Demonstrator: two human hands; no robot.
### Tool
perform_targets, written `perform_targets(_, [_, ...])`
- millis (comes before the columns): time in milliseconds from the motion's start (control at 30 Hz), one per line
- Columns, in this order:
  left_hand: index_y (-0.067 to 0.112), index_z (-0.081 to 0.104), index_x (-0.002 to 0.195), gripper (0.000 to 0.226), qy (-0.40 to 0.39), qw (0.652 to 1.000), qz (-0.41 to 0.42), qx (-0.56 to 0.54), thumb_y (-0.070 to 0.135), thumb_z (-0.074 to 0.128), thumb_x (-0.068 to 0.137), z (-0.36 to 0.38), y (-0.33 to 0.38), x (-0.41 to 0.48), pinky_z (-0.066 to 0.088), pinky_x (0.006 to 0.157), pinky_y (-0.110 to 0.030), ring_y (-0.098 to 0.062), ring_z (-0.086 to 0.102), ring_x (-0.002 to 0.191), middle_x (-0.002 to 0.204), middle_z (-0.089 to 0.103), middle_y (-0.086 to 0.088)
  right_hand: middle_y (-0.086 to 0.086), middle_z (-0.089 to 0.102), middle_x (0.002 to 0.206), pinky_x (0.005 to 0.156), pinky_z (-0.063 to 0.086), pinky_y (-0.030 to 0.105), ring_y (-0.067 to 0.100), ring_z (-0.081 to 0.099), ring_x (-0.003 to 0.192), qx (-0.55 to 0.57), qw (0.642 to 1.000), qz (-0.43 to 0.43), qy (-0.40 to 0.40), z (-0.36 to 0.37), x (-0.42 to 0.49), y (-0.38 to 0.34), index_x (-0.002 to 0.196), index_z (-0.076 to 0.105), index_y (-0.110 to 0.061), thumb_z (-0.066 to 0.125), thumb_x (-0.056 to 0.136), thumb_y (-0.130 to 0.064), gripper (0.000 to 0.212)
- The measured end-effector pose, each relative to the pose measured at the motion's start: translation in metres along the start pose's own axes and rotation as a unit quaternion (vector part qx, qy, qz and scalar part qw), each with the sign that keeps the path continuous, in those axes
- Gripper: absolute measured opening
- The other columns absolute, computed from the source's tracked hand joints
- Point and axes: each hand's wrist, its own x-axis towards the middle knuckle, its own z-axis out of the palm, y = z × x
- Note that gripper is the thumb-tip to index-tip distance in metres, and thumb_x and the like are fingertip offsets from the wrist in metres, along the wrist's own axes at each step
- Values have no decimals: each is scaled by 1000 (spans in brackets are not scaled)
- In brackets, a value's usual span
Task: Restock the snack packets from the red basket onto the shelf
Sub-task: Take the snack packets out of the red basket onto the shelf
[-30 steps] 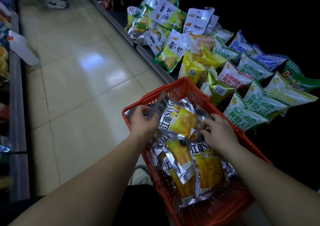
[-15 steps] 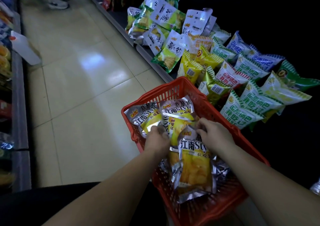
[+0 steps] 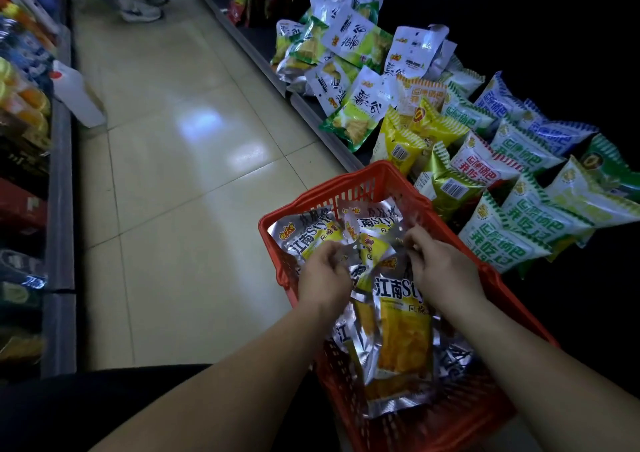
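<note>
A red basket (image 3: 349, 188) stands on the floor at lower right, filled with several silver and yellow snack packets (image 3: 403, 334). Both hands are inside it. My left hand (image 3: 323, 273) has its fingers curled on the silver edge of a packet near the basket's middle. My right hand (image 3: 440, 264) grips the top of a packet on the right side. The low shelf (image 3: 311, 112) runs along the right, piled with green, white, yellow and blue snack bags (image 3: 519, 216).
Glossy tiled floor (image 3: 180, 160) stretches ahead down the aisle. A white plastic jug (image 3: 78, 93) leans against the left shelving. Another person's shoes (image 3: 142, 10) stand at the far end. Stocked shelves line the left edge.
Both hands have shifted slightly within the basket, coming closer together over the middle packets. The packets between them have been shuffled and crumpled upward.
</note>
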Motion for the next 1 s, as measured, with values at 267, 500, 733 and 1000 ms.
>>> perform_targets(267, [32, 43, 88, 28, -1, 989, 126, 77, 8, 55, 95, -34, 60, -25, 47, 52, -35, -19, 57, 61, 79, 61, -1, -3, 60, 96, 56, 51, 41, 27, 58, 78, 24, 999, -43, -16, -35, -17, -15, 115, 58, -38, 58, 92, -4, 41])
perform_targets(500, [23, 71, 89, 26, -6, 929, 322, 183, 0, 58, 92, -72, 117, -64, 55, 69, -30, -10, 64, 81, 87, 70, 8, 0, 55, 89, 63, 51, 45, 28, 54, 80, 48, 998, -37, 9, -116, -33, -44, 94, 58, -27, 53, 91, -3, 25])
perform_targets(733, [26, 74, 97, 26, -16, 897, 415, 154, 3, 61, 92, -61, 148, -108, 50, 73, -24, -5, 65, 86, 92, 70, 15, -5, 71, 96, 77, 54, 31, 13, 65, 86, 87, 990, -13, 115, -177, -103, -31, 107, 74, -21, 59, 90, 4, 33])
perform_targets(1000, [31, 57, 142, 45, -234, 920, 313, 35, 12, 60, 101, 34, 184, -185, 43, 75, 3, 26, 54, 94, 124, 55, 27, -6, 64, 107, 79, 49, 22, 14, 64, 99, 81, 982, 75, 152, -215, -202, 44, 131, 66, -24, 59, 94, 2, 45])
